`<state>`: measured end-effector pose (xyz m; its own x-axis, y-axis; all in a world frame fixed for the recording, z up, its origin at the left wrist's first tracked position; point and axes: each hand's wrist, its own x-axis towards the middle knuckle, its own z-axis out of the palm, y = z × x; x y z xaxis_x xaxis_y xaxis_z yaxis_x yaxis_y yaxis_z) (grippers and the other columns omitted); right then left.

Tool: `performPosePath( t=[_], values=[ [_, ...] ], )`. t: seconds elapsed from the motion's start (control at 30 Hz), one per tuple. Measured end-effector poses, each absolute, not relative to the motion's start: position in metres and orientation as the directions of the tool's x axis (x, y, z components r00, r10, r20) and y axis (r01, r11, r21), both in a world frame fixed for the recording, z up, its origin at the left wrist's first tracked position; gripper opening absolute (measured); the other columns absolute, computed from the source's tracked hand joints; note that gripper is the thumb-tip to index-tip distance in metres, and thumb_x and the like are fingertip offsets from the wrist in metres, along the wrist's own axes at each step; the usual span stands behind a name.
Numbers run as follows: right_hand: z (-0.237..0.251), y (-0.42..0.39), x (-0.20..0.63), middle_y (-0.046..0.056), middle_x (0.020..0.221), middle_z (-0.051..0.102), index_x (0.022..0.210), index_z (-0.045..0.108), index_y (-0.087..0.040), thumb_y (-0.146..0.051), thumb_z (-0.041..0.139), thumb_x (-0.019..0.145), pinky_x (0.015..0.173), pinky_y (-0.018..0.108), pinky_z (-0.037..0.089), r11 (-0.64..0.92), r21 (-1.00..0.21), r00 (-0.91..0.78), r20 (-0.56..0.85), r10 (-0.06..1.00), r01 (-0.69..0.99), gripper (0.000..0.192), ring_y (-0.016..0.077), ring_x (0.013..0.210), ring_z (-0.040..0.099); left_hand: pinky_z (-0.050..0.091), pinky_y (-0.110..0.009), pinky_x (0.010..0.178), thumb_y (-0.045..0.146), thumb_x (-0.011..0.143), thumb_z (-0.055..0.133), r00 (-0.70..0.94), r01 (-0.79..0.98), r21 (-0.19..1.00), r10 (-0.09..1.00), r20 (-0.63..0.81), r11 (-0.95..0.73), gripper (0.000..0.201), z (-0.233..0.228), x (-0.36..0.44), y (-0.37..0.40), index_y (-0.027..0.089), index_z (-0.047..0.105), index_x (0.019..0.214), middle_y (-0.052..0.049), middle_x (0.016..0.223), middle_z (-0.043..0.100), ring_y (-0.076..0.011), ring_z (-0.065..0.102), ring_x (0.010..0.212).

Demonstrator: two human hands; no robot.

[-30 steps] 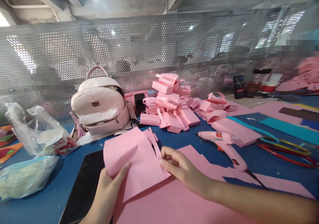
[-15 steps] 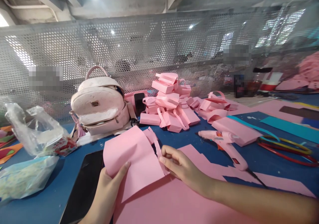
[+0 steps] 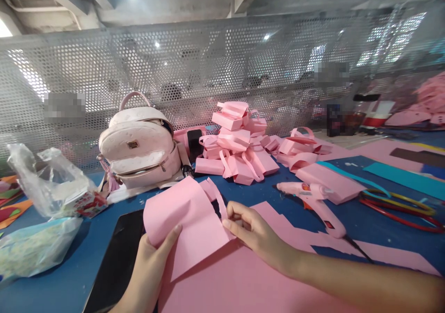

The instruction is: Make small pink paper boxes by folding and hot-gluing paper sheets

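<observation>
A sheet of pink paper (image 3: 189, 225), curled over at its left side, is held up in front of me. My left hand (image 3: 158, 252) grips its lower left part, with the thumb lying on top. At the right edge, my right hand (image 3: 252, 232) pinches a narrow pink strip (image 3: 219, 201) between thumb and fingers; a gap shows between the strip and the sheet. Whether the strip is still joined at its ends I cannot tell. Below both hands lies a larger pink sheet (image 3: 236, 285). A pink glue gun (image 3: 314, 201) rests on the table to the right.
Behind my hands stand a pale pink backpack (image 3: 135, 141) and a pile of folded pink paper boxes (image 3: 236, 141). Plastic bags (image 3: 41, 245) lie at left, beside a black flat panel (image 3: 118, 257). Coloured loops (image 3: 399, 206) lie at right. A perforated metal screen (image 3: 194, 58) closes the back.
The right hand has shifted very slightly rightward with the strip, and the gap beside the sheet looks a little wider. The left hand stays in place.
</observation>
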<state>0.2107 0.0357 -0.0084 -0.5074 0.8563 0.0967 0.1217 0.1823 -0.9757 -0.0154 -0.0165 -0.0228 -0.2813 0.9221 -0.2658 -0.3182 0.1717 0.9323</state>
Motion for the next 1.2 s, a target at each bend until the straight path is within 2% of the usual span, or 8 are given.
performPosePath(
  t=[0.13,0.37,0.5,0.63,0.8,1.03,1.2],
  values=[
    [-0.0069,0.0349,0.2104,-0.006,0.068,0.037,0.080,0.043,-0.022,-0.049,0.058,0.094,0.050,0.023,0.023,0.108,-0.989,-0.546,0.033,0.837,0.105,0.033,0.0098,0.056,0.029,0.065,-0.042,0.081,0.044,0.062,0.093,-0.293,-0.339,0.924,0.914,-0.282,0.176,0.069,-0.0235,-0.0155,-0.0157,0.009,0.072,0.119,-0.016,0.104,0.080,-0.0389,0.074,0.102],
    [-0.0062,0.0348,0.2111,-0.003,0.069,0.049,0.080,0.048,-0.021,-0.044,0.062,0.089,0.059,0.025,0.036,0.129,-0.988,-0.568,0.058,0.821,0.085,0.028,0.0127,0.064,0.045,0.064,-0.042,0.084,0.040,0.064,0.092,-0.300,-0.355,0.920,0.911,-0.282,0.168,0.063,-0.0252,-0.0150,-0.0155,0.012,0.073,0.117,-0.014,0.104,0.080,-0.0372,0.074,0.102],
    [-0.0066,0.0337,0.2114,-0.004,0.068,0.046,0.078,0.045,-0.021,-0.046,0.061,0.091,0.055,0.024,0.033,0.129,-0.989,-0.526,0.070,0.848,0.075,0.032,0.0115,0.061,0.041,0.064,-0.042,0.084,0.043,0.064,0.092,-0.306,-0.348,0.925,0.913,-0.268,0.155,0.067,-0.0255,-0.0152,-0.0155,0.011,0.072,0.119,-0.015,0.106,0.079,-0.0374,0.074,0.102],
    [-0.0052,0.0330,0.2105,-0.005,0.069,0.047,0.079,0.044,-0.022,-0.049,0.061,0.091,0.051,0.023,0.030,0.080,-0.995,-0.555,0.038,0.831,0.051,0.034,0.0097,0.057,0.040,0.064,-0.040,0.087,0.041,0.064,0.092,-0.306,-0.375,0.914,0.909,-0.283,0.158,0.068,-0.0270,-0.0160,-0.0153,0.012,0.071,0.122,-0.014,0.107,0.079,-0.0365,0.073,0.106],
    [-0.0047,0.0342,0.2100,-0.004,0.071,0.048,0.080,0.043,-0.022,-0.050,0.063,0.089,0.057,0.024,0.035,0.067,-0.995,-0.577,0.013,0.816,0.073,0.036,0.0110,0.062,0.044,0.064,-0.040,0.087,0.037,0.066,0.092,-0.316,-0.404,0.901,0.900,-0.301,0.159,0.064,-0.0290,-0.0173,-0.0149,0.013,0.071,0.121,-0.014,0.107,0.079,-0.0363,0.073,0.107],
    [-0.0067,0.0346,0.2119,-0.003,0.072,0.048,0.080,0.043,-0.021,-0.050,0.060,0.092,0.058,0.025,0.035,0.106,-0.992,-0.545,0.052,0.837,0.068,0.035,0.0115,0.064,0.043,0.064,-0.040,0.086,0.038,0.066,0.092,-0.308,-0.390,0.908,0.908,-0.286,0.153,0.069,-0.0293,-0.0177,-0.0151,0.013,0.068,0.126,-0.014,0.108,0.079,-0.0361,0.074,0.105],
    [-0.0078,0.0351,0.2127,-0.006,0.068,0.041,0.081,0.042,-0.022,-0.051,0.060,0.093,0.051,0.021,0.029,0.069,-0.997,-0.532,0.048,0.845,0.019,0.037,0.0091,0.058,0.039,0.065,-0.039,0.084,0.037,0.064,0.093,-0.312,-0.394,0.907,0.906,-0.286,0.150,0.069,-0.0312,-0.0182,-0.0121,0.015,0.069,0.125,-0.013,0.106,0.080,-0.0359,0.073,0.105]
  ],
)
